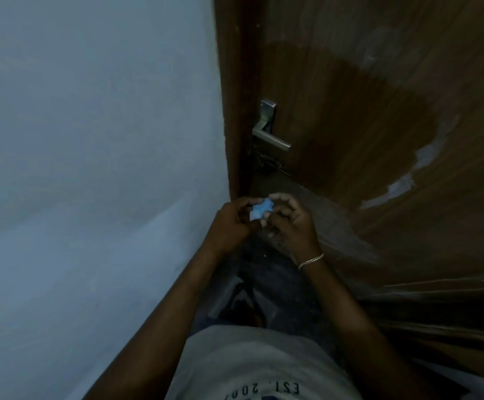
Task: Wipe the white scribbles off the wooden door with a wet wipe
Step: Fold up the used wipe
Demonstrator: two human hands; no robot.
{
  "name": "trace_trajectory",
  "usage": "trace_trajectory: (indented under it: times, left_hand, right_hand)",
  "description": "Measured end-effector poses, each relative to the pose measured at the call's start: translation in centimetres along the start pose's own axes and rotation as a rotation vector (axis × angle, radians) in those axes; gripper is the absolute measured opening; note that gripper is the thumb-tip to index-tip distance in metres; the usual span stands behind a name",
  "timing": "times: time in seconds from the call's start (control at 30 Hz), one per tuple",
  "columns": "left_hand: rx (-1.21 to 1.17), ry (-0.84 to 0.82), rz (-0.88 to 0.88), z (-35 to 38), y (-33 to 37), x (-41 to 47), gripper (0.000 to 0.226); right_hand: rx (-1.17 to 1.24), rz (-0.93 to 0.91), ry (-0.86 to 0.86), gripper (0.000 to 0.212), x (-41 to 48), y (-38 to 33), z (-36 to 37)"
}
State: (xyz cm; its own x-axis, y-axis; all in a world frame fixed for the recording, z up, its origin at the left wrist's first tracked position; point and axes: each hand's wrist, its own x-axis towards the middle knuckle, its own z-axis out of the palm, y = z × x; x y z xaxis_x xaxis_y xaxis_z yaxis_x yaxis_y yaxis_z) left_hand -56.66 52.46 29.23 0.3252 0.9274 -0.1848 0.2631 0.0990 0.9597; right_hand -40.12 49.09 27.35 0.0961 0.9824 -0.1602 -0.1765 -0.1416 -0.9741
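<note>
blue wet wipe (259,211), bunched small, is pinched between both hands, low and near the wooden door (466,203). left hand (230,226) and right hand (295,223) curl their fingers round it. white scribbles (427,155) show on the door's right, edging a dark damp patch (365,111); the metal handle (271,137) sits left.

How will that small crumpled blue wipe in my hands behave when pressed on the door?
The small crumpled blue wipe is bunched between the left hand and right hand, so probably floppy, folding under pressure. A pinch alone holds it, suggesting it is very light. The dark damp patch on the brown wooden door hints it slides easily.
</note>
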Motion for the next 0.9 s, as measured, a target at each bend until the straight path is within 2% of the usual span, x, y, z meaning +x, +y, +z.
trace_trajectory:
  times: [0.13,0.23,0.5,0.6,0.73,0.9]
  left_hand:
    - [-0.023,0.186,-0.045,-3.3,-1.5,-3.2,0.031]
    - [-0.012,0.276,-0.057,-6.0,-2.5,-6.2,0.024]
    - [-0.049,0.351,-0.082,-12.4,-5.5,-18.3,0.021]
    - [-0.030,0.357,-0.076,-14.2,-6.7,-23.5,0.019]
    - [-0.148,0.396,-0.037,-16.3,-7.6,-30.1,0.018]
    - [-0.216,0.481,-0.046,-17.9,-9.1,-38.2,0.016]
  right_hand:
    - [-0.030,0.058,-0.037,0.014,-1.1,0.6,4.1]
    - [-0.098,0.051,-0.039,0.013,-2.7,1.0,7.1]
    - [-0.101,-0.003,-0.006,0.012,-11.3,3.3,15.6]
    - [-0.035,0.020,-0.067,0.009,-15.3,4.3,19.3]
    - [-0.056,-0.032,-0.149,0.007,-20.6,5.8,23.6]
    - [-0.103,-0.065,-0.276,0.017,-26.5,6.7,27.5]
